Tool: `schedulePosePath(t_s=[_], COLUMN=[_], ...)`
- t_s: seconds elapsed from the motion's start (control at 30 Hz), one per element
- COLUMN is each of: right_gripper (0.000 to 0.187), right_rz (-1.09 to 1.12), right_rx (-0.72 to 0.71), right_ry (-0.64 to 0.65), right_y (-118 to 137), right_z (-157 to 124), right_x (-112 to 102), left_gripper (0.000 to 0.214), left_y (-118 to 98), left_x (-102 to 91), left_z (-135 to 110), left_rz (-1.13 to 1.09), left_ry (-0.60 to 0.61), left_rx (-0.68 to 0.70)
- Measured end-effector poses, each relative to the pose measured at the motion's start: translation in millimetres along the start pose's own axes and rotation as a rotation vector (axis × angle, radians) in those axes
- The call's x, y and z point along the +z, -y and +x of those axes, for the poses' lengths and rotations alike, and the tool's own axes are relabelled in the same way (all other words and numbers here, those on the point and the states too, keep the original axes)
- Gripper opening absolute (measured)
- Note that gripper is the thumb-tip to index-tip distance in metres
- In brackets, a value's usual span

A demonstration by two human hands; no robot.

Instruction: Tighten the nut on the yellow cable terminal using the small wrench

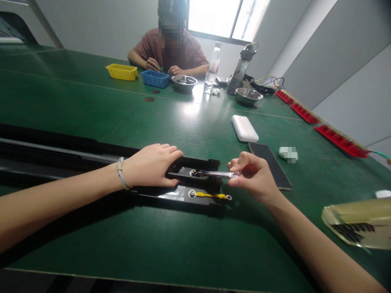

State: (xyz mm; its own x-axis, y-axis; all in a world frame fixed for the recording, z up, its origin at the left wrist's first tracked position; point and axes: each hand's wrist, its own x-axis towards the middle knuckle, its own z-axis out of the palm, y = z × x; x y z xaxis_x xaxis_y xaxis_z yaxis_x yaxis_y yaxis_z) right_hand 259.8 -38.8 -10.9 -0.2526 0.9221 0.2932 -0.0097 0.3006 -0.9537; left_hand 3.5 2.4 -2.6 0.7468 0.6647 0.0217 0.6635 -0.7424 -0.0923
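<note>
A long black rail (pixel 61 156) lies across the green table (pixel 171 240), its end block (pixel 198 179) in front of me. My left hand (pixel 152 165) rests on top of the block, fingers curled over its edge. My right hand (pixel 253 177) pinches the end of a thin silver tool (pixel 218 174) that points left at a small ring fitting on the block. A short yellow wire with ring terminals (pixel 210 195) lies fixed along the block's near side.
A white power bank (pixel 244 128), a dark phone (pixel 270 165) and a small white item (pixel 288 154) lie right of my hands. A clear bag of black parts (pixel 357 224) sits at the right. Across the table a person sits behind yellow (pixel 122 72) and blue (pixel 155 78) bins, metal bowls and bottles.
</note>
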Motion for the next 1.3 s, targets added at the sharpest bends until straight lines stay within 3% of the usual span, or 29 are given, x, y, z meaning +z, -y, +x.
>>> schedulePosePath(t_s=[0.47,0.97,1.3], right_gripper=[0.029,0.023,0.031], right_rz=[-0.047,0.052,-0.004], right_rx=[0.135,0.149,0.027], right_ry=[-0.142,-0.054,0.029], right_y=[-8,-21,-4], right_z=[9,12,3], right_x=[-20,-30,-11], left_gripper=[0.054,0.054,0.054], left_y=[0,-1,1], left_x=[-0.3,0.1,1.1], left_z=[0,0,0], left_rz=[0.013,0.009,0.007], left_ry=[0.01,0.003,-0.013], left_rx=[-0.003,-0.008,0.002])
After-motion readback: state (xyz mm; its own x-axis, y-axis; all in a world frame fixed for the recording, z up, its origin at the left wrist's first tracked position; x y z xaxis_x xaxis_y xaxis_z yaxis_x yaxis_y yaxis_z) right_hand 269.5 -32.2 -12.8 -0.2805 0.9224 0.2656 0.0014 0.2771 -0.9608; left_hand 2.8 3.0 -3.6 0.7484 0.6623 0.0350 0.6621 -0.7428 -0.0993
